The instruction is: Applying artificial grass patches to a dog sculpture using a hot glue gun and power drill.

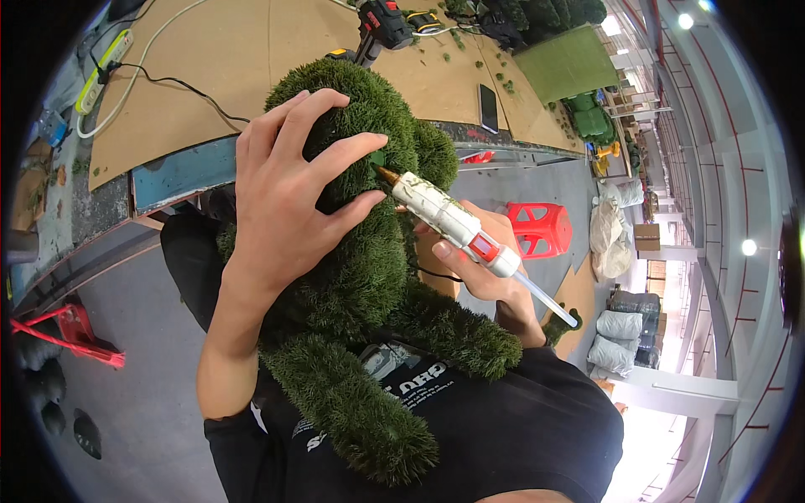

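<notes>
A figure covered in green artificial grass (356, 260) leans against my body, its rounded head near the table edge and two limbs over my shirt. My left hand (289, 184) lies over it with fingers and thumb spread apart, touching the grass. Between the thumb and index finger, a small darker green patch (377, 159) shows. My right hand (482, 272) is closed round a white hot glue gun (440, 205), partly hidden behind it. The gun's brownish nozzle points at that patch. From its back end sticks a translucent glue stick (549, 299).
On the brown-topped table (210, 59) are a cordless drill (384, 25), a phone (488, 109), a power strip (102, 71) and scattered green bits. A red plastic stool (538, 230) stands right of me, another red item (75, 334) at left. Wrapped bundles (616, 344) lie farther right.
</notes>
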A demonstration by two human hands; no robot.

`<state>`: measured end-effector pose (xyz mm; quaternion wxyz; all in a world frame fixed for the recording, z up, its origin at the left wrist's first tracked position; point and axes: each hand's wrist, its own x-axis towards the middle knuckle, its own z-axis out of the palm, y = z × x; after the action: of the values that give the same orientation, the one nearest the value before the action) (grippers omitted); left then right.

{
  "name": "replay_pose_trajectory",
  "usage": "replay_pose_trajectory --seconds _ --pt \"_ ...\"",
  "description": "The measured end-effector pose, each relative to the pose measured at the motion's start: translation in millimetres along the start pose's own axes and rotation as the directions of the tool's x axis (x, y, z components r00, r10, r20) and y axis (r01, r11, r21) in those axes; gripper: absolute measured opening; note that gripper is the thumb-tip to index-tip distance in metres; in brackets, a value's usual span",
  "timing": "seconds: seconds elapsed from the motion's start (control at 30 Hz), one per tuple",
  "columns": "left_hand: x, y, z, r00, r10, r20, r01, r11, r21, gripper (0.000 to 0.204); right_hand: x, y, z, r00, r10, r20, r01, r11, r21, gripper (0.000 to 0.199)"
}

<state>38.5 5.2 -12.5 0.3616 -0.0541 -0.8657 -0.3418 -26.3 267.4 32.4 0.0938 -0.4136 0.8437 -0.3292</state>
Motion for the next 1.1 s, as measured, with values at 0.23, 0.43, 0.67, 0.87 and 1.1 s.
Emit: replay_pose_trajectory --seconds 0.23,0.43,0.67,0.87,1.1 --pt "0.6 -0.5 0.1 1.000 0.004 0.002 -0.004 1.000 0.001 0.055 0.3 -5.9 0.7 0.997 0.071 0.020 -0.069 0.994 -0.081 0.026" --pt "0.9 -0.2 1.0 1.000 0.005 0.005 -0.005 1.000 0.001 0.054 0.8 -7.4 2.8 0.997 0.073 -0.012 -0.074 0.994 -0.082 0.026" --pt "1.8 0.7 1.2 1.000 0.004 0.016 -0.004 1.000 0.009 0.053 -1.9 -5.3 1.8 0.995 0.098 -0.009 -0.098 0.993 -0.067 0.027" --pt "1.8 0.6 1.4 1.000 0.009 0.018 -0.009 1.000 0.015 0.053 -1.9 -6.9 -0.2 0.992 0.122 0.012 -0.120 0.988 -0.097 0.026" --pt "2.2 0.4 2.0 1.000 0.007 0.017 -0.007 1.000 0.014 0.053 2.5 -11.7 -3.5 0.994 0.106 0.034 -0.100 0.985 -0.137 0.029"
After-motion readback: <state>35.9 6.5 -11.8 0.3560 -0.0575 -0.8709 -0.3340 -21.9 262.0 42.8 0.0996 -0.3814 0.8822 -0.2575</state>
